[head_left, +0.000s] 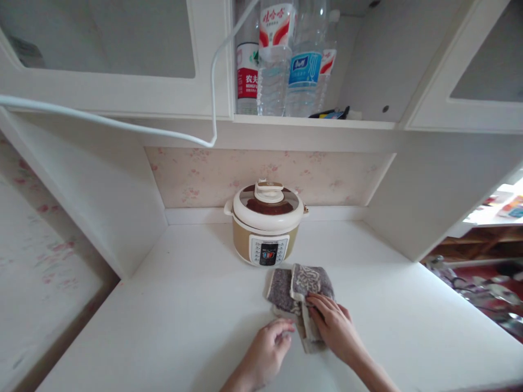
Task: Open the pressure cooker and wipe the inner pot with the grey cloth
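Note:
A folded grey-brown towel (312, 280) with a pale pattern and light edging lies on the white countertop (196, 310). My right hand (333, 326) rests on the towel from the right, its fingers closed on a folded edge; the fingertips are partly hidden by the cloth. Just to the left of the towel's lower part is my left hand (267, 348), fingers loosely curled, thumb apart from them, nothing visible between. Behind the towel stands a gold and white electric pressure cooker (265, 223), its lid on and control panel facing me.
Overhead, an open cabinet shelf (327, 121) holds several plastic bottles (275, 71). A white cable (143, 130) hangs across the cabinet front at upper left. Side panels (433, 190) flank the counter. Assorted items (486, 294) lie beyond its right edge.

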The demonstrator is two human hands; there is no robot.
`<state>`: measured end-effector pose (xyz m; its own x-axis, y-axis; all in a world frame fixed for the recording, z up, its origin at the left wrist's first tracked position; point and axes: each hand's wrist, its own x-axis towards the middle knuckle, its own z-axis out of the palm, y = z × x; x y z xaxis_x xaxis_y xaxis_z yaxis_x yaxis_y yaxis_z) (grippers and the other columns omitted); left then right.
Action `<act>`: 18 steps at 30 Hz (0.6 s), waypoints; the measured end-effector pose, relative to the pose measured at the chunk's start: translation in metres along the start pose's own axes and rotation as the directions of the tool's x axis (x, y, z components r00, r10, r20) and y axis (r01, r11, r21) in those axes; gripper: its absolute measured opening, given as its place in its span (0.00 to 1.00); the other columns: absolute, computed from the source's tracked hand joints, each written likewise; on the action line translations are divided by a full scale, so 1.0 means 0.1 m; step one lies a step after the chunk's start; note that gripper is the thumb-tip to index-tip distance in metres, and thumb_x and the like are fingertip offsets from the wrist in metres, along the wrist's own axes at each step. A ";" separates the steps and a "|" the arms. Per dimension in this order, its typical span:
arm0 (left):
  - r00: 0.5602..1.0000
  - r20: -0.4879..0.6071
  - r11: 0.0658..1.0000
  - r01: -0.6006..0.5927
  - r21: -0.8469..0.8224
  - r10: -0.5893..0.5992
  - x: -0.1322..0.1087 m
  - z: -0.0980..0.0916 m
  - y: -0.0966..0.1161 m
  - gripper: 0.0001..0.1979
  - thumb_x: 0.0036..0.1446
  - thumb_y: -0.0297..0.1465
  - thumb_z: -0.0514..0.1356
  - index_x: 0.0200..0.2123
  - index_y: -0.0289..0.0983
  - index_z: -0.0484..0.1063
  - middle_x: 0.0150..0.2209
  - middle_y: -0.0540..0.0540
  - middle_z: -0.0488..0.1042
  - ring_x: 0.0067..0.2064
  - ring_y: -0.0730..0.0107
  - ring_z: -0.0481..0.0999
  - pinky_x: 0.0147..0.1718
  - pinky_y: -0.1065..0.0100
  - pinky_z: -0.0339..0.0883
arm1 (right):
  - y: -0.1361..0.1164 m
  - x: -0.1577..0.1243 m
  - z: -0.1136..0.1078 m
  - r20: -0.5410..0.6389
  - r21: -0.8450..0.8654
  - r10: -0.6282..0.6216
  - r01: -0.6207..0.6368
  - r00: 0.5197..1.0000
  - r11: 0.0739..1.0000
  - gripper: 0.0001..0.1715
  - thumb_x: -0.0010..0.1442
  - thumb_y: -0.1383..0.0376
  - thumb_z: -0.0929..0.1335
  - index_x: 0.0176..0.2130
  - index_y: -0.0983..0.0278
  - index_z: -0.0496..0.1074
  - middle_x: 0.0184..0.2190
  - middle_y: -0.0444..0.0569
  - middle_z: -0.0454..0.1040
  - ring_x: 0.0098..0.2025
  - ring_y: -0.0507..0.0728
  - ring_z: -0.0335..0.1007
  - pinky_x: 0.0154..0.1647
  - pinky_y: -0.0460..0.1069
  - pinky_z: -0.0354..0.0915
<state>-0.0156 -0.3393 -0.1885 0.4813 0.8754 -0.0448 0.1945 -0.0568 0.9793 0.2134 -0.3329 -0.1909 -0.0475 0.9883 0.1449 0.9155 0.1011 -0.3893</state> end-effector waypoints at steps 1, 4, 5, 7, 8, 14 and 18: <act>1.000 0.016 1.000 0.004 0.002 -0.004 0.01 0.01 0.01 0.15 0.60 0.34 0.54 0.47 0.39 0.75 0.54 0.44 0.72 0.55 0.66 0.70 0.55 0.67 0.61 | 0.11 0.03 -0.07 0.019 -0.002 0.026 -0.026 0.999 1.000 0.19 0.64 0.57 0.58 0.48 0.51 0.72 0.53 0.43 0.71 0.56 0.59 0.65 0.54 0.57 0.59; 0.999 0.032 0.999 0.041 0.035 -0.042 -0.04 -0.06 -0.03 0.15 0.60 0.35 0.54 0.46 0.37 0.75 0.47 0.43 0.75 0.48 0.66 0.73 0.49 0.68 0.64 | 0.24 0.24 -0.37 0.074 0.027 0.091 -0.093 0.993 0.995 0.17 0.62 0.57 0.59 0.43 0.54 0.74 0.45 0.45 0.77 0.47 0.59 0.73 0.45 0.53 0.65; 0.998 0.033 0.997 0.060 0.053 -0.062 -0.07 -0.10 -0.06 0.15 0.60 0.35 0.53 0.45 0.37 0.75 0.45 0.44 0.76 0.45 0.66 0.74 0.47 0.68 0.65 | 0.19 0.36 -0.51 0.059 0.045 0.108 -0.111 0.992 0.993 0.18 0.62 0.56 0.59 0.42 0.54 0.74 0.41 0.45 0.78 0.43 0.58 0.74 0.42 0.52 0.66; 0.995 0.030 0.992 0.094 0.082 -0.097 -0.14 -0.18 -0.12 0.15 0.60 0.36 0.53 0.44 0.37 0.75 0.41 0.44 0.77 0.42 0.67 0.74 0.43 0.69 0.66 | -0.01 0.66 -0.82 -0.055 0.080 0.101 -0.096 0.993 0.992 0.19 0.62 0.55 0.58 0.42 0.56 0.74 0.39 0.46 0.78 0.40 0.57 0.74 0.40 0.50 0.66; 0.995 0.023 0.991 0.095 0.096 -0.098 -0.17 -0.20 -0.14 0.15 0.61 0.35 0.52 0.43 0.37 0.75 0.40 0.44 0.77 0.41 0.67 0.74 0.42 0.70 0.66 | -0.17 0.84 -0.98 -0.126 0.095 0.061 -0.049 0.990 0.994 0.18 0.63 0.55 0.58 0.43 0.56 0.73 0.40 0.46 0.77 0.40 0.57 0.74 0.41 0.50 0.66; 0.997 -0.017 0.977 -0.076 0.200 0.081 -0.24 -0.12 -0.16 0.11 0.60 0.30 0.52 0.37 0.37 0.75 0.38 0.44 0.75 0.40 0.69 0.73 0.41 0.73 0.64 | -1.31 2.03 -1.55 -0.346 -0.143 -0.331 0.300 0.878 0.943 0.24 0.64 0.53 0.57 0.52 0.60 0.67 0.51 0.54 0.70 0.53 0.61 0.64 0.53 0.55 0.59; 0.994 -0.042 0.971 -0.091 0.223 0.102 -0.26 -0.13 -0.21 0.11 0.60 0.30 0.52 0.36 0.37 0.74 0.37 0.44 0.76 0.38 0.70 0.74 0.39 0.73 0.65 | -1.69 2.71 -1.52 -0.192 -0.293 -0.339 0.276 0.921 0.915 0.32 0.64 0.46 0.54 0.56 0.61 0.64 0.54 0.57 0.67 0.55 0.65 0.62 0.51 0.59 0.59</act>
<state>-0.0432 -0.3551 -0.2058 0.4624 0.8843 0.0640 0.3360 -0.2416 0.9103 0.1062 -0.0996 0.0522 -0.2774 0.8540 0.4402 0.9421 0.3316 -0.0497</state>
